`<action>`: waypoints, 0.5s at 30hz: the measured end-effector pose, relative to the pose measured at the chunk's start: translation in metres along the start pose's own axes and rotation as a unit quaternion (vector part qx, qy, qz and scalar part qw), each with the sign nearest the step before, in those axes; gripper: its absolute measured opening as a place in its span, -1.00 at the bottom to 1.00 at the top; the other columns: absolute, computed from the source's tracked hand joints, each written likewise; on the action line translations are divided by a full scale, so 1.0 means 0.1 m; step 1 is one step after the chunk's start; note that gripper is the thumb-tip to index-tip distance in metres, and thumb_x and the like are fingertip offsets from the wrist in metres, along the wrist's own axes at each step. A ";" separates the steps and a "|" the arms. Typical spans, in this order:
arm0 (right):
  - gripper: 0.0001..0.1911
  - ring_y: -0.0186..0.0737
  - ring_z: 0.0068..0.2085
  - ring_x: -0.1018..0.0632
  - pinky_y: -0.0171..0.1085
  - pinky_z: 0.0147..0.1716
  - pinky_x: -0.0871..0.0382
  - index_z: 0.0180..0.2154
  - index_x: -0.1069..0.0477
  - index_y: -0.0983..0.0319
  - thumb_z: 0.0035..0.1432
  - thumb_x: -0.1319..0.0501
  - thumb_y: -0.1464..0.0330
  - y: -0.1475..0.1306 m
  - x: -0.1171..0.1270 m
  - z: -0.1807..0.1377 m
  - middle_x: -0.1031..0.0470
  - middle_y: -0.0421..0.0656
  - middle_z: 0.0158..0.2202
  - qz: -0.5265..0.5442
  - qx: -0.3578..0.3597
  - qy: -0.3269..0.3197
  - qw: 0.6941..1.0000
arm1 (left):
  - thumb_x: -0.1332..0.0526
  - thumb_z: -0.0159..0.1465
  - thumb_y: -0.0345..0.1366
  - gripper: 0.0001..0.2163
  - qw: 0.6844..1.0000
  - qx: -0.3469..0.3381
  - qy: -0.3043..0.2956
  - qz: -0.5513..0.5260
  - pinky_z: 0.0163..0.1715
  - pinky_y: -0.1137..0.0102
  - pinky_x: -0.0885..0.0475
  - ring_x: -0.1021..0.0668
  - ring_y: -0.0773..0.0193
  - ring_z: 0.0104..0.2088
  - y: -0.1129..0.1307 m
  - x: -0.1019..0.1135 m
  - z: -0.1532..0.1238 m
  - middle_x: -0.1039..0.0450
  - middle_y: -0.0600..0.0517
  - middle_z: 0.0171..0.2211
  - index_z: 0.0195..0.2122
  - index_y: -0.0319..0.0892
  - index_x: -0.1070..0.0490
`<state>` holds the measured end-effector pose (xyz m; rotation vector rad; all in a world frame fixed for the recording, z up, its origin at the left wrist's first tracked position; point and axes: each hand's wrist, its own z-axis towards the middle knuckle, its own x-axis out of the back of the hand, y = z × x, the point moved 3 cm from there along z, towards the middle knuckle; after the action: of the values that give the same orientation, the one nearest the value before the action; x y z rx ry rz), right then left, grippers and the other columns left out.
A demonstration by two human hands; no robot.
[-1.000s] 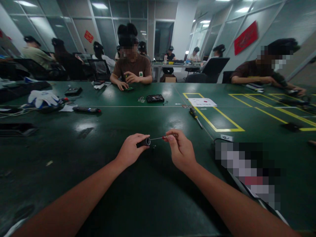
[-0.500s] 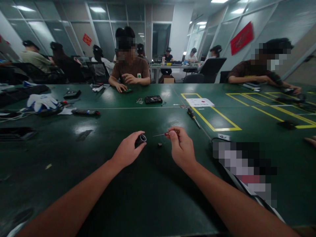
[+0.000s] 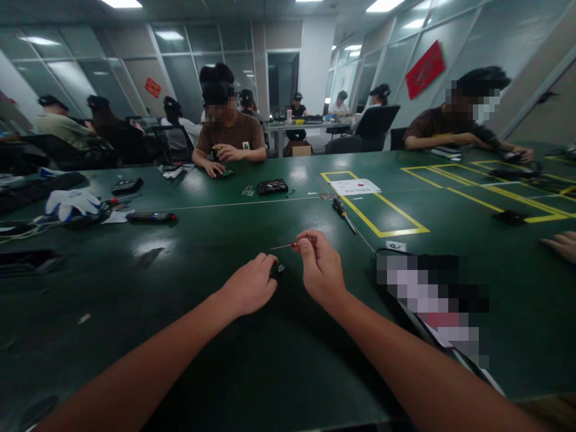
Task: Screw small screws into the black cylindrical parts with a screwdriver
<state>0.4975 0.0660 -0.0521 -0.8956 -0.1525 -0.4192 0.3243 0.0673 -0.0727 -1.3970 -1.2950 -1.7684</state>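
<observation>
My left hand (image 3: 252, 283) is closed with its back toward me, its fingers curled round a black cylinder (image 3: 273, 270) that is mostly hidden. Right at those fingertips is a small dark round part (image 3: 281, 268); whether the fingers touch it I cannot tell. My right hand (image 3: 321, 264) grips a small screwdriver (image 3: 294, 245) by its reddish handle, the thin shaft pointing left above the round part. A larger yellow-and-black screwdriver (image 3: 342, 213) lies farther back on the green table (image 3: 252, 372).
A pen-like black tool (image 3: 150, 217) and white gloves (image 3: 72, 205) lie at left. A black case (image 3: 272, 186) and a paper sheet (image 3: 355, 186) lie farther back. A blurred-out object (image 3: 432, 306) is near my right forearm. Co-workers sit across the table.
My left hand has moved right and turned over toward the small round part, hiding most of the cylinder. My right hand keeps its grip on the small screwdriver. The view has shifted slightly.
</observation>
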 end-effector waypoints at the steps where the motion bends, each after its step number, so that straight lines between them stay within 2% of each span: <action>1: -0.78 -0.15 -0.26 -0.63 -0.19 -0.22 -0.41 -0.11 -0.41 0.15 0.46 -0.05 0.22 0.00 0.00 0.00 -0.59 -0.16 -0.30 0.000 -0.001 0.000 1.000 | -0.15 0.33 -0.23 -0.63 1.000 0.003 -0.002 0.016 -0.11 0.19 -0.48 -0.56 0.05 -0.08 0.02 -0.01 0.03 -0.44 -0.12 -0.02 0.15 -0.17 -0.37; 4: -0.78 -0.16 -0.27 -0.62 -0.20 -0.24 -0.41 -0.12 -0.41 0.15 0.46 -0.05 0.22 -0.01 0.00 0.00 -0.60 -0.16 -0.30 0.000 -0.005 -0.001 1.000 | -0.19 0.34 -0.09 -0.58 0.997 -0.001 -0.008 0.074 -0.20 0.20 -0.49 -0.57 0.00 -0.09 0.05 -0.07 0.15 -0.45 -0.11 -0.02 0.18 -0.09 -0.40; 7: -0.79 -0.15 -0.25 -0.63 -0.20 -0.22 -0.42 -0.11 -0.41 0.15 0.45 -0.05 0.24 -0.01 0.00 0.01 -0.60 -0.15 -0.29 0.004 -0.008 -0.004 1.000 | -0.14 0.40 -0.16 -0.68 0.995 -0.018 -0.011 0.100 -0.24 0.25 -0.47 -0.58 0.04 -0.11 0.02 -0.14 0.27 -0.46 -0.08 -0.06 0.12 -0.01 -0.48; 11: -0.79 -0.15 -0.24 -0.63 -0.19 -0.21 -0.42 -0.11 -0.41 0.15 0.45 -0.05 0.24 -0.01 -0.01 0.01 -0.61 -0.15 -0.29 0.005 -0.010 -0.013 1.000 | -0.12 0.41 -0.22 -0.77 0.995 -0.042 0.001 0.096 -0.25 0.30 -0.45 -0.58 0.10 -0.13 -0.03 -0.13 0.34 -0.50 -0.04 -0.12 -0.08 -0.04 -0.57; 15: -0.78 -0.15 -0.25 -0.63 -0.19 -0.21 -0.41 -0.12 -0.42 0.15 0.45 -0.05 0.23 0.01 0.00 0.01 -0.60 -0.16 -0.30 0.002 -0.013 -0.016 1.000 | -0.12 0.41 -0.17 -0.76 0.998 -0.021 0.019 0.054 -0.25 0.29 -0.42 -0.58 0.11 -0.16 -0.19 -0.02 0.27 -0.54 -0.04 -0.12 -0.04 -0.05 -0.55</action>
<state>0.4974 0.0670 -0.0523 -0.9282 -0.1746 -0.4045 0.3201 0.0987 -0.0811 -1.4216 -1.1476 -1.7501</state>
